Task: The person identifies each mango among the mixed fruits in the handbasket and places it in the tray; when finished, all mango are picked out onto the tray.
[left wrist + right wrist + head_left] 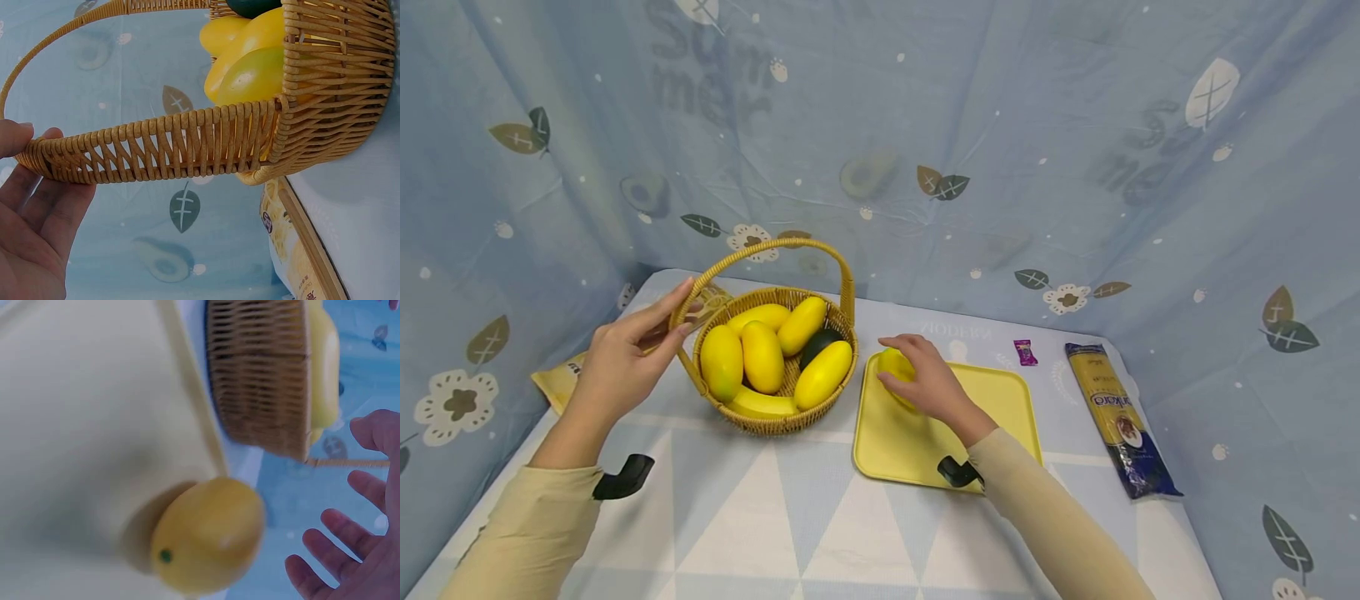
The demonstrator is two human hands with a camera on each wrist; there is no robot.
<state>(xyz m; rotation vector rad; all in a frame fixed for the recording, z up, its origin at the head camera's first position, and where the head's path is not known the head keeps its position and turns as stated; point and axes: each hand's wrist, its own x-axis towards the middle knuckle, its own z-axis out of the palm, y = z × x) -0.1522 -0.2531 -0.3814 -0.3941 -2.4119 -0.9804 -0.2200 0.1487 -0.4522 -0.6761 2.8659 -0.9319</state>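
My left hand (625, 358) holds the side of the wicker basket's arched handle (156, 147), thumb on one face and fingers on the other. The basket (775, 423) stands on the table with several yellow mangoes (762, 357), a banana (760, 404) and a dark green fruit (820, 343) inside. Over the yellow tray (992, 433) is my right hand (928, 379), fingers spread and nothing in its grasp. A yellow mango-like fruit (209, 537) with a green stem spot lies at the tray's left part, apart from the fingers in the right wrist view.
A small purple wrapped candy (1026, 352) lies behind the tray's right corner. Farther right is a yellow and blue pasta packet (1120, 421). Behind the basket's left side lies another yellow food packet (559, 382). A patterned blue curtain (880, 150) encloses the table.
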